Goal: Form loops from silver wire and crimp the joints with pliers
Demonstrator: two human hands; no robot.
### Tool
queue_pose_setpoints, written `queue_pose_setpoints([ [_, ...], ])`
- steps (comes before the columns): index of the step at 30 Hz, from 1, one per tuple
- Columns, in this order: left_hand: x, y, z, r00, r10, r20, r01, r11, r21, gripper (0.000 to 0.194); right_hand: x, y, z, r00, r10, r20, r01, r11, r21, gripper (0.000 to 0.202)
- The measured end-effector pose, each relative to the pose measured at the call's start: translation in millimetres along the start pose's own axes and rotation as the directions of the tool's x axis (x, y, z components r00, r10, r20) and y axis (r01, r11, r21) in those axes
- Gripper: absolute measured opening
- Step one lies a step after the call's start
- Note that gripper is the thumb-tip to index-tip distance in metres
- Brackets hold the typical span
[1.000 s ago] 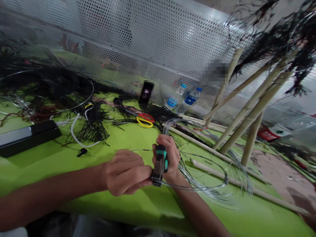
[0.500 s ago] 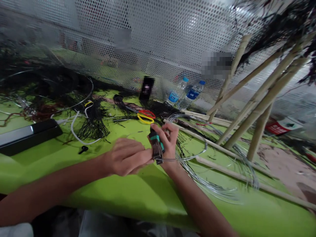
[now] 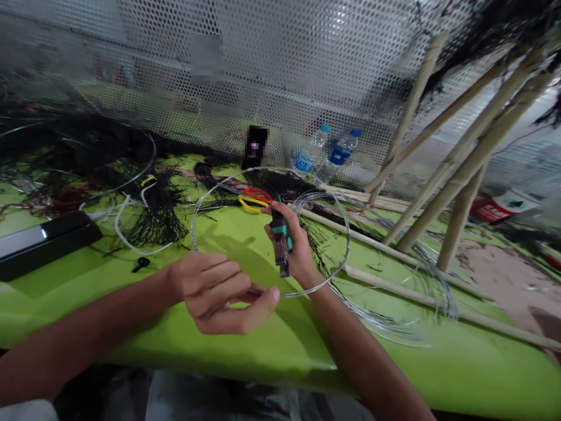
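Observation:
My left hand (image 3: 221,292) is closed on a ring of silvery wire (image 3: 348,234), which stands up as a large loop above the table. My right hand (image 3: 291,234) grips a pair of pliers (image 3: 280,234) with black and green handles, the dark jaws pointing down toward me. The jaws are inside the loop's outline and apart from the wire at its lower edge. The loop passes in front of my right wrist. Just beyond the pliers lie scissors (image 3: 254,202) with red and yellow handles.
On the green table (image 3: 175,339) lie black netting (image 3: 158,216), a black earbud (image 3: 141,264), a dark box (image 3: 48,242) and loose wire strands (image 3: 372,321). Two water bottles (image 3: 339,155) stand by the perforated metal panel (image 3: 280,70). Bamboo poles (image 3: 464,193) lean at right.
The pliers have come away from the wire, and my right hand has shifted slightly up. My left hand has moved down and left, turning the wire loop up into full view.

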State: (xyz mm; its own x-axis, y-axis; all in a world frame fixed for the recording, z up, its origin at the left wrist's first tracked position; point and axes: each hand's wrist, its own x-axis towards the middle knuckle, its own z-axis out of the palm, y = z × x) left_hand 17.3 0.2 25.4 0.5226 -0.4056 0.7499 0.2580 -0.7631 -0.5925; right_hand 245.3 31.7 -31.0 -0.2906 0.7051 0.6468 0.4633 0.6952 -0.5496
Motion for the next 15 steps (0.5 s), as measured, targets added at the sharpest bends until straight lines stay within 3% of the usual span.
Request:
queue_pose_setpoints([
  [4,3,-2,-5.8,0.998,0.011,0.058,-0.014,0.998,0.06,0.019,0,0,-7,0.998,-0.018,0.059,0.027,0.987,-0.157,0.052],
  [9,-4,-15,-11.3,0.989,-0.121,0.085,0.103,0.977,0.187,0.009,0,-4,-30,0.988,0.03,0.155,0.02,0.951,-0.309,0.049],
  [11,-7,-22,-11.7,0.99,-0.129,0.051,0.114,0.967,0.229,0.007,-1,-7,-37,0.961,0.066,0.267,0.058,0.9,-0.432,0.054],
  [15,-8,-30,-14.5,0.99,-0.135,0.049,0.117,0.955,0.272,0.009,-6,-14,-31,0.853,0.146,0.5,0.172,0.827,-0.535,0.065],
])
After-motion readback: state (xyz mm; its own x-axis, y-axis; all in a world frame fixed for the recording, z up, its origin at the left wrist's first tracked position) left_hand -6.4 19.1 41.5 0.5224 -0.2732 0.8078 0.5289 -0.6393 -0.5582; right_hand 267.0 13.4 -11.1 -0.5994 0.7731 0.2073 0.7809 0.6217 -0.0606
